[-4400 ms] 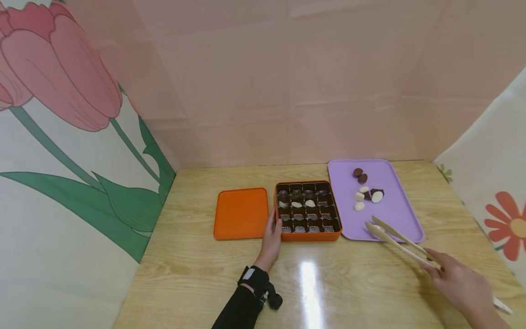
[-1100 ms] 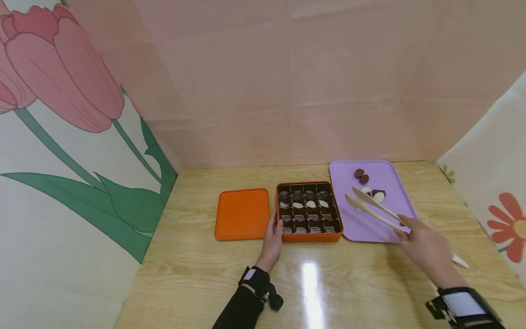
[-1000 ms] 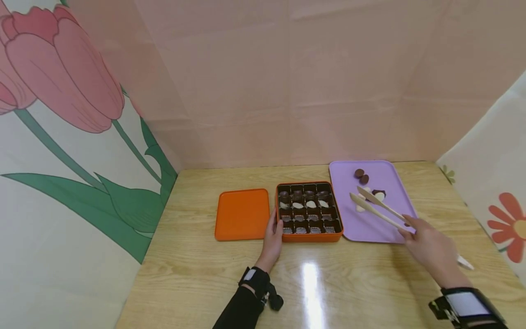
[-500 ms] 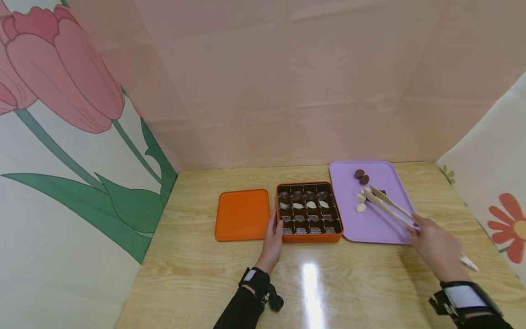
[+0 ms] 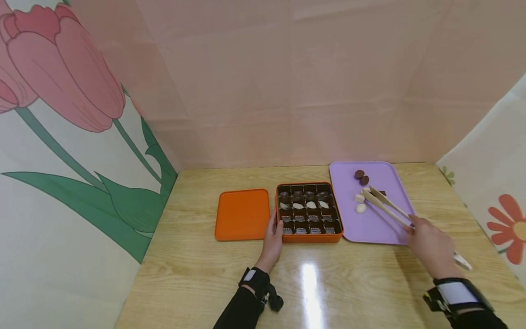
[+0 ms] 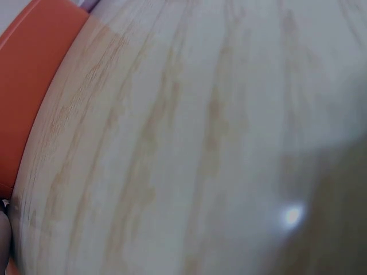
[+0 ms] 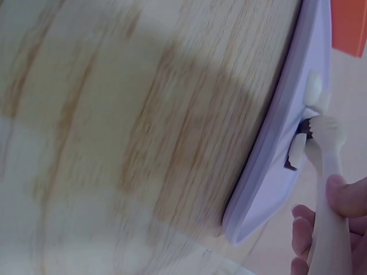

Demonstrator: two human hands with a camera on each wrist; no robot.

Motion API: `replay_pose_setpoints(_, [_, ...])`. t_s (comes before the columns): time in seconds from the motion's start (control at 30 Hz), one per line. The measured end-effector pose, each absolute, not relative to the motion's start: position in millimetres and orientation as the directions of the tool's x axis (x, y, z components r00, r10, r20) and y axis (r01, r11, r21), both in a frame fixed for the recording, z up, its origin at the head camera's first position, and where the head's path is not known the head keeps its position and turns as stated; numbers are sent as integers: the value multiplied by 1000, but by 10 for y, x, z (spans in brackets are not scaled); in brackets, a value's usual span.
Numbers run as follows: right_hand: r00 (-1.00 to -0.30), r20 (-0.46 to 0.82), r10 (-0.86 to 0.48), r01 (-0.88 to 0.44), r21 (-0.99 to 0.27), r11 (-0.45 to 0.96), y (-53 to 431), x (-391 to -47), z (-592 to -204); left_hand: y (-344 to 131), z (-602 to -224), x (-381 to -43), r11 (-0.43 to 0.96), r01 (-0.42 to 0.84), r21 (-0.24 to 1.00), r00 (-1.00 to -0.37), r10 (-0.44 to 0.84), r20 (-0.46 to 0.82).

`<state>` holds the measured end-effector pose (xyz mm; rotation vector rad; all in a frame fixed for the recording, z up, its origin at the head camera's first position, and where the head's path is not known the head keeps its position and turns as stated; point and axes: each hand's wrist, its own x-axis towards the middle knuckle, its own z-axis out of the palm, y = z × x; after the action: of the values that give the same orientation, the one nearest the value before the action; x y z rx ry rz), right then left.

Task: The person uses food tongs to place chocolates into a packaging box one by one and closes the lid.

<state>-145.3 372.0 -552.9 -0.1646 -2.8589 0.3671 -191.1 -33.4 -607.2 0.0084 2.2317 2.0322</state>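
My left hand (image 5: 271, 240) rests against the left side of an orange chocolate box (image 5: 312, 238), its fingers lying along the wall. The box has a dark divided insert; dark chocolates fill the back row and white-topped ones sit in the row before it. With my right hand (image 5: 431, 246) I hold a pair of beige tongs (image 5: 384, 204), reaching over the purple tray (image 5: 386, 228). In the right wrist view the toothed tip is at a dark chocolate (image 7: 304, 128), beside a white-topped piece (image 7: 297, 150). In the head view the tongs partly hide these pieces.
Two round brown chocolates (image 5: 361, 177) lie at the tray's back. White pieces (image 5: 360, 208) are left of the tongs. An orange lid (image 5: 242, 214) lies left of the box on the wooden table (image 5: 197, 278). A pink backdrop (image 5: 246, 91) stands behind.
A white-topped piece now sits in the second row's fourth compartment, bare 4.4 seconds ago. The tongs went from the tray's front to the chocolates, then shifted right. My left hand stayed put.
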Motion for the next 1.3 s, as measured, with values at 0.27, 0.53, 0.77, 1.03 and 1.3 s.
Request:
replay_pose_setpoints(0.27, [-956,247,159,92,-262,961,3690,-1411,-5485,-351,-5775,-1801,84,-99,992,-988,111,-108])
replay_pose_setpoints(0.53, [-941,291,172,90,-275,957,3669,-1329,-5425,-353,-5806,-1814,82,-96,992,-987,121,-105])
replay_pose_setpoints(0.77, [-910,368,189,75,-302,950,3523,-1257,-5309,-343,-6047,-1901,76,-85,994,-989,111,-93])
replay_pose_setpoints(1.03, [-873,478,100,-49,-291,956,3141,-1209,-5128,-344,-6076,-1922,67,-72,995,-991,111,-79])
replay_pose_setpoints(1.3, [-867,497,-27,-177,-256,950,2649,-1208,-5047,-348,-6080,-1923,73,-78,994,-989,116,-86])
